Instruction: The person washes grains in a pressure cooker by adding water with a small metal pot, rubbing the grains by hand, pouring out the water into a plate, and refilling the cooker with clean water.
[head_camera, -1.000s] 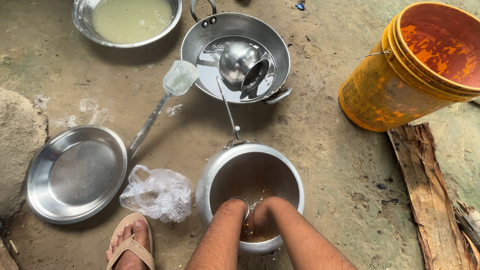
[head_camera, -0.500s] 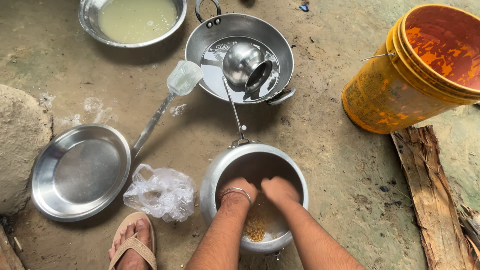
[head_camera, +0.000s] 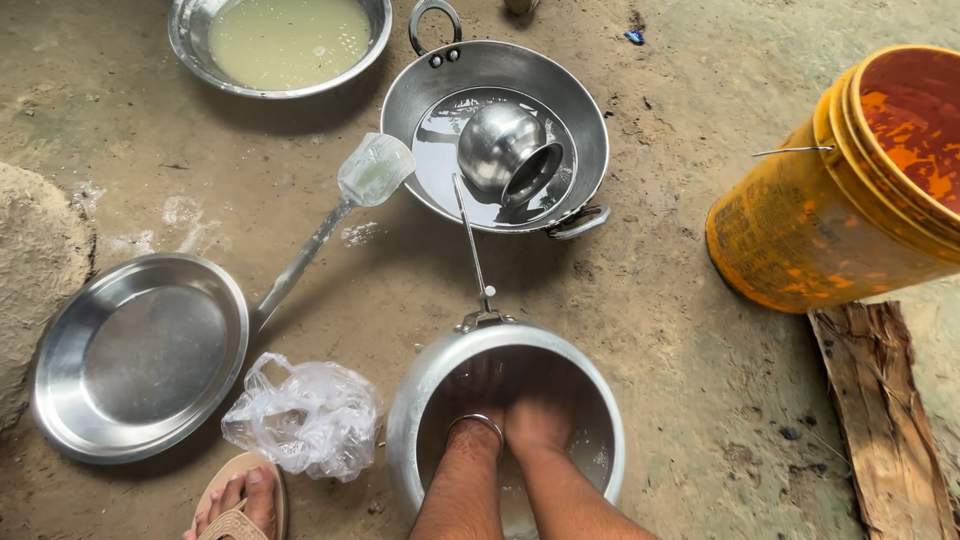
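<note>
Both hands down inside metal pot (head_camera: 420, 400) on dirt floor, bottom centre. Left hand (head_camera: 478, 385), bangle on wrist, and right hand (head_camera: 540, 410) side by side in shadow; grip and finger spread can't tell. Crumpled plastic bag (head_camera: 305, 415) just left of pot, steel plate (head_camera: 130, 355) beyond. Orange bucket (head_camera: 820, 230) far right.

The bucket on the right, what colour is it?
The bucket is yellow-orange, seen in the head view.

Silver pot (head_camera: 420, 400), wok (head_camera: 590, 130) and plate (head_camera: 140, 360) gleam on brown dirt; a bucket (head_camera: 800, 240) is orange-yellow with blotchy stains, a bowl (head_camera: 190, 30) holds pale yellowish liquid, a clear bag (head_camera: 300, 415) whitish.
</note>
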